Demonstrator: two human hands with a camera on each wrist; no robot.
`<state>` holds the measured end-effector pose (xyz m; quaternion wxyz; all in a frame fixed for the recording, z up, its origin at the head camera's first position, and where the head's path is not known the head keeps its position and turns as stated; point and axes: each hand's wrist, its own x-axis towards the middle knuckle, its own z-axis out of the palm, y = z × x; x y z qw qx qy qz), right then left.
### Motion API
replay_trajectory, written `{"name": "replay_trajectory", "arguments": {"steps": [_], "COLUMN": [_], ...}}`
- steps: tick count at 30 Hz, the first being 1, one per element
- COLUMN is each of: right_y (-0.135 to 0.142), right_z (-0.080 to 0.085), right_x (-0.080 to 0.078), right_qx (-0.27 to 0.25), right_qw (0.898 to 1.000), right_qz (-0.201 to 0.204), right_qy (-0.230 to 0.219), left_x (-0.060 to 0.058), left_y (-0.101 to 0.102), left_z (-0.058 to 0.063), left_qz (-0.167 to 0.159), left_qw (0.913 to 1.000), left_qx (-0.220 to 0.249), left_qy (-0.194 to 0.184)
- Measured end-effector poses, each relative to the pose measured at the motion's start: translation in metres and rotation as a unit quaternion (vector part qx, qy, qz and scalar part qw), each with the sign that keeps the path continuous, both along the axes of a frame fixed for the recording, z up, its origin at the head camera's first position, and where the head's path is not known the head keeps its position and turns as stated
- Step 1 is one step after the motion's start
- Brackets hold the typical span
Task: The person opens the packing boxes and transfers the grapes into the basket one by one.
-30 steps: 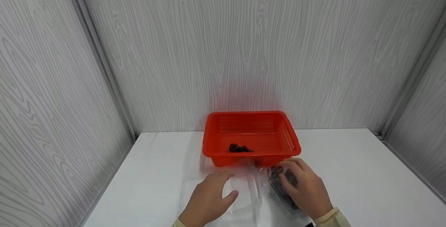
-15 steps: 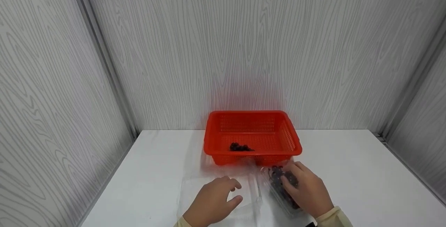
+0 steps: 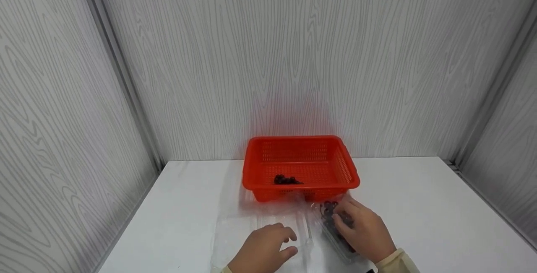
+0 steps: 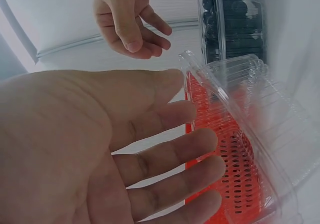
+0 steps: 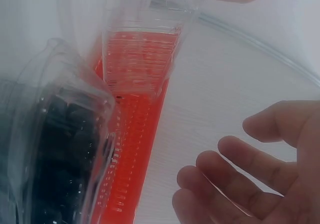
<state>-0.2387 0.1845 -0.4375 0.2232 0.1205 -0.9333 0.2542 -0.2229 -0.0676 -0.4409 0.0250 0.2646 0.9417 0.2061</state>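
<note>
My left hand (image 3: 266,248) hovers over a clear plastic container (image 3: 235,233) with nothing visible inside. Its fingers are spread and loosely bent, holding nothing, as the left wrist view confirms. My right hand (image 3: 365,233) is above a second clear plastic box (image 3: 342,250), partly covering it in the head view. Dark grapes (image 3: 328,209) fill that box. In the right wrist view the fingers (image 5: 232,171) are relaxed, with a gap between them and the box. Behind both containers stands a red plastic basket (image 3: 350,180), where a small dark bunch of grapes (image 3: 286,179) lies near the front wall.
All of this stands on a white table (image 3: 402,197). Wood-patterned grey panels (image 3: 293,55) rise behind the basket and at both sides. The basket sits near the back panel, and the clear containers lie close in front of it.
My left hand has shifted slightly right and toward me, its fingers bending a little more. My right hand stays over the grape box with only a slight shift. Basket and containers look unmoved.
</note>
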Motion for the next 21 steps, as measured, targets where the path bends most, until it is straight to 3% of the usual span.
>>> {"name": "replay_trajectory", "arguments": {"steps": [4,8,15,21], "right_y": [0.0,-0.001,-0.001,-0.001], "right_z": [-0.001,-0.001,-0.002,-0.003], "right_x": [0.0,0.001,0.001,0.002], "right_qx": [0.006,0.006,0.014,0.017], "right_qw": [1.0,1.0,1.0,1.0], "right_qz": [-0.001,0.004,0.009,0.012], "right_qy": [-0.002,-0.001,-0.012,-0.015], "left_x": [0.0,-0.001,-0.003,-0.003], "left_y": [0.004,0.007,0.013,0.012], "left_z": [-0.004,-0.009,-0.01,-0.015], "left_qz": [-0.008,-0.028,-0.014,-0.034], "left_qw": [0.9999,0.9995,0.9979,0.9979], "left_qx": [0.0,-0.013,-0.036,-0.026], "left_qy": [-0.009,0.005,-0.052,-0.049]}}
